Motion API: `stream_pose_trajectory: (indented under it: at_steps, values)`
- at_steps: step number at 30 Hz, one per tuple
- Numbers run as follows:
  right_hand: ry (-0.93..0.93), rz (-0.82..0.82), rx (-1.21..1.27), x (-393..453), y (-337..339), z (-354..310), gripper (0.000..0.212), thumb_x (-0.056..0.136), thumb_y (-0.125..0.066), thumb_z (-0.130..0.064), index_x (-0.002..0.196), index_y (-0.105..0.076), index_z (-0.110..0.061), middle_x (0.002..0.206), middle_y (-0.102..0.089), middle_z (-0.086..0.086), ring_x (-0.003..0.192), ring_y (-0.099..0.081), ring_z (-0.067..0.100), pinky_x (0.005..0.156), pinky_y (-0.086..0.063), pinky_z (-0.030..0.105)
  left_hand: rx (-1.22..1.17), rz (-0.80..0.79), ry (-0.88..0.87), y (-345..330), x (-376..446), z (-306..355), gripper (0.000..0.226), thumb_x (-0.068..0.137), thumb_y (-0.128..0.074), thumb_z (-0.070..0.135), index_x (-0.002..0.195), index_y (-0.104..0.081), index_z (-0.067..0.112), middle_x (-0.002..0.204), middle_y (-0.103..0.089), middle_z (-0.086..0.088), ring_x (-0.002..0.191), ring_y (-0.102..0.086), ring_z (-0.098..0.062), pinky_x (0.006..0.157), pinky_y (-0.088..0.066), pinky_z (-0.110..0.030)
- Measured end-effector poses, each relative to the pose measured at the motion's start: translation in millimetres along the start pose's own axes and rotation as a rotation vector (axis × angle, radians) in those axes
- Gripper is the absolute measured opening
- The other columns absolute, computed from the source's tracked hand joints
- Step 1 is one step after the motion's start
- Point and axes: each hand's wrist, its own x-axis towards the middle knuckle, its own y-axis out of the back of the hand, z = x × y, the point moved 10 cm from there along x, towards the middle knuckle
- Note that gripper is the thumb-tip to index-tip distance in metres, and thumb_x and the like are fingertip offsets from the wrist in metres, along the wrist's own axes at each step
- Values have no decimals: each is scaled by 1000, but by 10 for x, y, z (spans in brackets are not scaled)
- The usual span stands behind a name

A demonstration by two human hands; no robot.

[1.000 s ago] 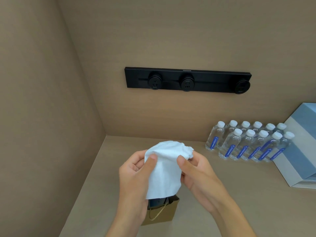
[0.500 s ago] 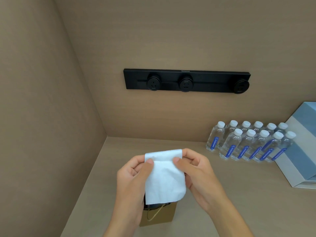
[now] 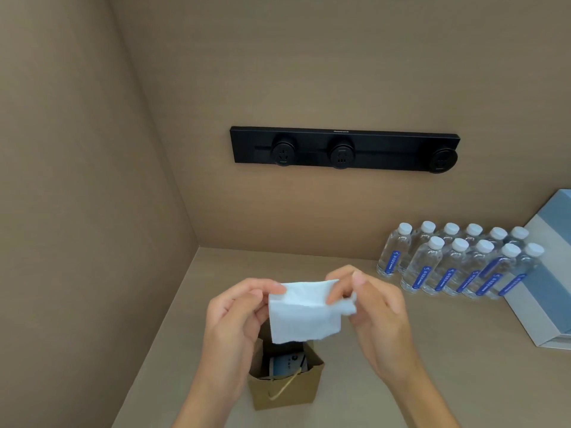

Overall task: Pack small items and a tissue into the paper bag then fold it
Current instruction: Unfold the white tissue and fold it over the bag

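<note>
Head view showed my left hand (image 3: 238, 313) and right hand (image 3: 375, 307) pinching the tissue (image 3: 304, 313) by its top corners, hanging directly above the open paper bag (image 3: 285, 387) on the surface (image 3: 401, 381).

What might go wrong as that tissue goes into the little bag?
The paper bag is small and already holds a packet, so the tissue, pinched between left hand and right hand, may catch on the rim. Pushing down could tip the freestanding bag. The rope handle may get in the way.
</note>
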Motion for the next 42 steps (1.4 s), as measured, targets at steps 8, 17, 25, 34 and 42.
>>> stream_pose_trajectory:
  at_steps: [8,17,25,34,42]
  values:
    - [-38,111,-124,-15,16,27,22,72,-74,-1,77,-59,-18,76,-68,-1,69,-62,13,60,-50,21,253,37,-32,25,-30,16,21,71,-75,34,81,-63,20,80,-73,-17,70,-68,-18,58,-51,-23]
    - [-135,61,-149,12,-68,136,25,76,-75,-13,98,-66,-23,75,-70,-2,69,-62,12,63,-49,21,486,-112,73,-135,-19,-91,21,79,-71,36,78,-77,16,73,-74,-2,62,-63,-7,54,-46,-15]
    - [-382,-9,-114,-126,-207,442,27,92,-57,-36,104,-69,-16,82,-68,14,68,-56,28,55,-46,34,-54,84,381,-31,-103,-316,21,97,-57,17,95,-68,-2,98,-74,-27,78,-71,-29,58,-58,-33]
    - [-279,116,-172,-41,-168,241,5,89,-61,-20,90,-58,-24,66,-68,1,62,-61,16,55,-49,33,-487,10,604,-213,-231,-412,34,90,-62,16,120,-59,0,123,-67,-31,108,-67,-48,86,-56,-59]
    - [-316,196,-361,-18,-14,293,18,88,-63,-14,72,-55,-8,52,-47,-14,51,-39,6,46,-33,14,-463,-356,675,-485,-468,-420,68,75,-57,-17,136,-59,14,143,-52,-29,132,-49,-48,101,-47,-60]
